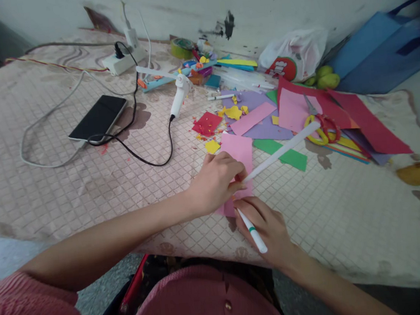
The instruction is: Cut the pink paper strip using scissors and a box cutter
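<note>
Pink paper [240,147] lies on the surface [349,218] beneath the left hand [217,179], whose grip pinches a white stick [283,151]; the right hand [270,223] has a pen [253,231] in its grip. Marking seems underway; what remains is unclear.

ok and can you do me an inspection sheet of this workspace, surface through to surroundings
Surface: grid-patterned tablecloth with darker patches.
Job's things: pink paper on the cloth; white stick; green-banded white pen.
Clutter: yellow scraps, scissors, glue gun, phone.
Hands: left hand holds the stick; right hand grips the pen.
Cables: black cable runs from the glue gun past the phone; white cable meets the phone; power strip behind.
Surroundings: marked wall, blue bag, white plastic bag.
</note>
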Demonstrator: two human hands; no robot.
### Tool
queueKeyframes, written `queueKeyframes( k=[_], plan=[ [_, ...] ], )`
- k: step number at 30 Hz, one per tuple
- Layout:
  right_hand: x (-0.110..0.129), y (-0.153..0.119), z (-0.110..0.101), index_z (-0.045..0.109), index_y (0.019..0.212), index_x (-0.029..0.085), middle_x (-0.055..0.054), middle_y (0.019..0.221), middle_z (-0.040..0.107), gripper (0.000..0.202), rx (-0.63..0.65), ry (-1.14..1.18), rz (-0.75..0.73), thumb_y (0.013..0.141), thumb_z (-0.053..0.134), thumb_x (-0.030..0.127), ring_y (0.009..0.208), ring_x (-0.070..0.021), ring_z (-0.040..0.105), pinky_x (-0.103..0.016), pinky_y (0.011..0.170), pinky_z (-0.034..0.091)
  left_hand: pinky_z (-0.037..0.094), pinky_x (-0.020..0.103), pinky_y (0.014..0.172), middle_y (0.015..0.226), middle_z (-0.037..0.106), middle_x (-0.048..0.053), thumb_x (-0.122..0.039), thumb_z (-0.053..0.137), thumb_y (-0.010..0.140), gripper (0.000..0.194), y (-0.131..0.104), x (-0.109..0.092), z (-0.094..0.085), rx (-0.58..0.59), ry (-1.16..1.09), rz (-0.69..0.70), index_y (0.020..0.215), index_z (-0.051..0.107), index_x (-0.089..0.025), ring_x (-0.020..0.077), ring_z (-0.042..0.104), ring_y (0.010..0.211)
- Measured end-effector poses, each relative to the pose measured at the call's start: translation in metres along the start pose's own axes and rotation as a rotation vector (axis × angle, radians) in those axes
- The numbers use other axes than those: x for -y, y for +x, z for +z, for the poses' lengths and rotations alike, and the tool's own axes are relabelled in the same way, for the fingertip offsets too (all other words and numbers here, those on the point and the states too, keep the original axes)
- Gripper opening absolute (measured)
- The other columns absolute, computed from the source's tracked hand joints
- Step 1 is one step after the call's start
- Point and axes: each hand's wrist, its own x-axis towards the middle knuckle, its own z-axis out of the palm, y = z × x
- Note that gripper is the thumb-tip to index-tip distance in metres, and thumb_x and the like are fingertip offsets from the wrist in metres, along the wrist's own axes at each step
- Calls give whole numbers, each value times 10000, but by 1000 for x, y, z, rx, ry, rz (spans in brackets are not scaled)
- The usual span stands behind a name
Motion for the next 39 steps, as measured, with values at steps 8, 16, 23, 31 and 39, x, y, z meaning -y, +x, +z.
queueKeyframes(
  k=[8,16,23,31,39],
  plan=[
    [-2,5,-7,546,1001,151,-69,859,669,149,-12,108,25,892,476,77,780,-178,649,-271,613,531,356,335,825,809,651,3,-183,716,778,130,-1,1,1,-16,-9,5,764,591,-151,182,553,890],
    [-12,6,-8,567,988,202,-39,887,644,146,15,472,337,890,487,129,825,-152,629,-277,719,520,367,320,805,793,652,4,-186,682,802,112,-1,3,3,-42,-19,17,746,591,-153,174,556,867],
    [-16,9,-9,597,928,210,-13,801,641,92,6,596,536,897,511,204,690,-131,599,-254,602,476,365,337,815,803,655,10,-170,685,792,95,-1,1,1,-21,-8,6,759,598,-151,186,556,887],
    [-19,8,-6,584,904,211,34,613,576,86,20,784,763,897,525,273,451,-92,500,-219,422,407,362,338,789,800,653,4,-171,676,800,87,-3,3,3,-39,-7,11,765,597,-160,190,555,884],
    [-34,17,-12,579,887,203,39,577,541,132,-71,955,875,890,554,332,468,-94,495,-212,421,414,397,354,831,900,628,24,-174,674,806,74,-4,1,0,-27,1,16,798,603,-154,199,524,946]
  ],
)
